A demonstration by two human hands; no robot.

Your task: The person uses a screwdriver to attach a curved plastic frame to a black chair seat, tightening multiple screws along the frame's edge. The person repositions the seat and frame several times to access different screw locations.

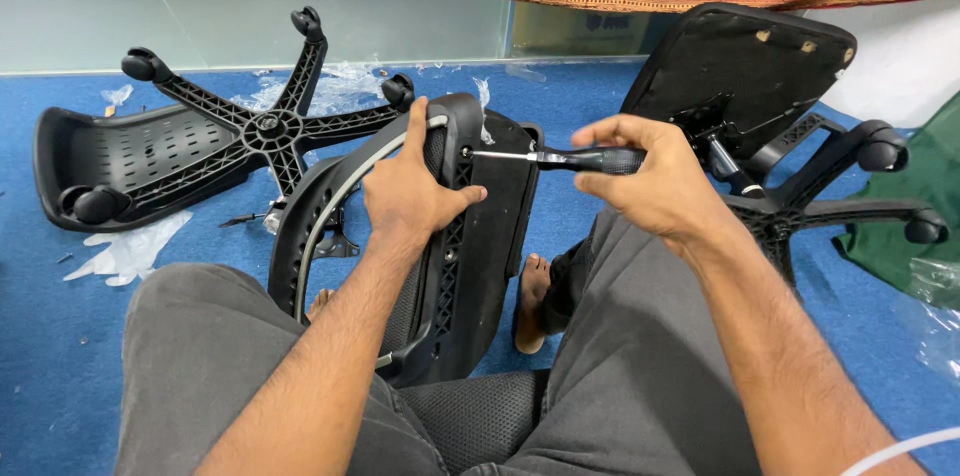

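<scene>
left hand [405, 198] clenched on chair backrest [470, 236] | right hand [655, 181] grasping screwdriver [560, 158], handle mostly hidden | screw at tip too small to make out

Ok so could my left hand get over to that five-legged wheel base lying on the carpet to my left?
Probably yes, once it lets go. The left hand now grips the chair back frame. The wheel base lies on open blue carpet just beyond, with nothing between but that frame.

Chair back [470, 236] stands between my knees; wheel base [270, 126] lies behind-left, upturned seat [740, 66] behind-right.
</scene>
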